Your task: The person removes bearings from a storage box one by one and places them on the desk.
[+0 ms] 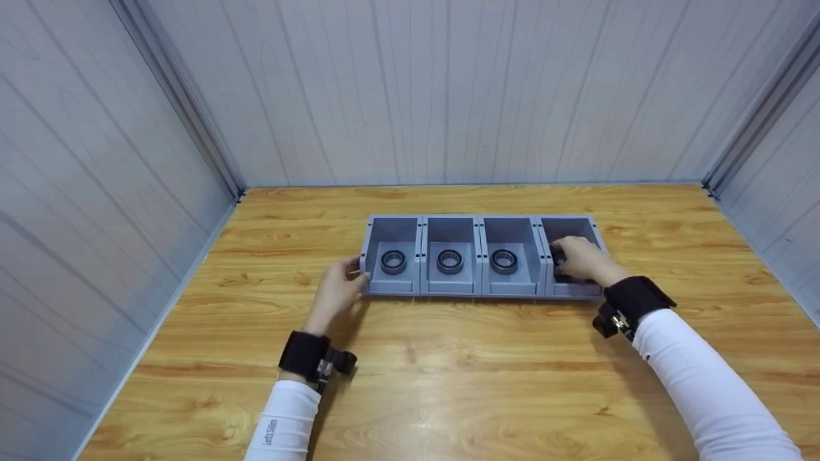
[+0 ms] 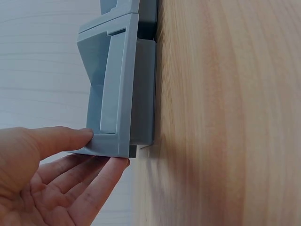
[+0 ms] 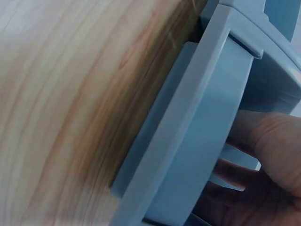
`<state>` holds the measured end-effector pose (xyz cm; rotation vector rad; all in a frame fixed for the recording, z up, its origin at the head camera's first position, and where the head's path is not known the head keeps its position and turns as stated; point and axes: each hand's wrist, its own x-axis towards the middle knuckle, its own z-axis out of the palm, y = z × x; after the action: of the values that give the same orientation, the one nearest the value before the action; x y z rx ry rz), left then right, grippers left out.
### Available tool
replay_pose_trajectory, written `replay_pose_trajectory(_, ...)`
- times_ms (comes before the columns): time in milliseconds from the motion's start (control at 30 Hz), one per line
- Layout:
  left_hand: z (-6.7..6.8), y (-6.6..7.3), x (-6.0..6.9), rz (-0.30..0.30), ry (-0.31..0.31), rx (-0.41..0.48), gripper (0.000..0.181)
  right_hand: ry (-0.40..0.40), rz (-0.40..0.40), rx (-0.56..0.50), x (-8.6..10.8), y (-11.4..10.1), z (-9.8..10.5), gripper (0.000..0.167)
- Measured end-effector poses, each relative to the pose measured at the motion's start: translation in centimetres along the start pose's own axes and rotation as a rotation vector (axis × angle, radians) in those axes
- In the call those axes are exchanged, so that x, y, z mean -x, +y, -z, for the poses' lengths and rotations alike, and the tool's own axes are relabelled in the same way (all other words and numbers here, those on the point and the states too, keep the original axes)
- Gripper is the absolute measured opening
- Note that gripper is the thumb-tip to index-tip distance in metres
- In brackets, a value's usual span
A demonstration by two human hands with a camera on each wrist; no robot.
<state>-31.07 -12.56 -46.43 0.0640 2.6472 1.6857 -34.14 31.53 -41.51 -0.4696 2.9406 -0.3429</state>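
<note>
Judging the three bearings [image 1: 450, 269], one per bin from nine o'clock, dense and slick, I'd steer for outer rims; the left hand [image 1: 336, 285] pinches the nine-o'clock bin [image 1: 394, 288], but whether the right hand [image 1: 583, 259] clamps anything inside the three-o'clock bin [image 1: 576, 291] I cannot tell.

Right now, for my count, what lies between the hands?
In the head view, three grey bins, each holding one bearing, separate left hand and right hand.

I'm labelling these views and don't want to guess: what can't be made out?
Head: most of the dark object in the rightmost bin, covered by the right grip.
Right wrist: the right grip's fingertips, behind that bin's front wall.
Left wrist: the leftmost bearing, behind its bin's front wall.
Head: both sleeves, cut by bottom edge.
</note>
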Motion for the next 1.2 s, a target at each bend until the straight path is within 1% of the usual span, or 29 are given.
replay_pose_trajectory(200, 0.02, -0.1, 0.03, -0.015, 0.006, -0.003, 0.049, 0.029, 0.025, 0.028, -0.12, 0.05, -0.18, 0.043)
replay_pose_trajectory(367, 0.04, -0.21, 0.09, -0.013, 0.008, 0.003, 0.048, 0.021, 0.015, 0.024, -0.28, 0.04, -0.39, 0.043)
replay_pose_trajectory(500, 0.04, -0.16, 0.13, -0.013, 0.005, 0.019, 0.047, 0.031, 0.02, 0.033, -0.33, 0.01, -0.5, 0.043)
replay_pose_trajectory(833, -0.06, -0.17, 0.03, -0.024, 0.009, 0.021, 0.046, 0.048, 0.018, 0.038, -0.26, -0.04, -0.67, 0.047)
replay_pose_trajectory(1067, -0.02, -0.04, 0.06, -0.003, -0.001, 0.011, 0.047, 0.063, 0.017, 0.021, -0.16, 0.09, -0.74, 0.046)
replay_pose_trajectory(1200, 0.07, -0.01, 0.05, 0.008, -0.008, 0.002, 0.048, 0.055, 0.013, 0.017, -0.19, 0.17, -0.7, 0.048)
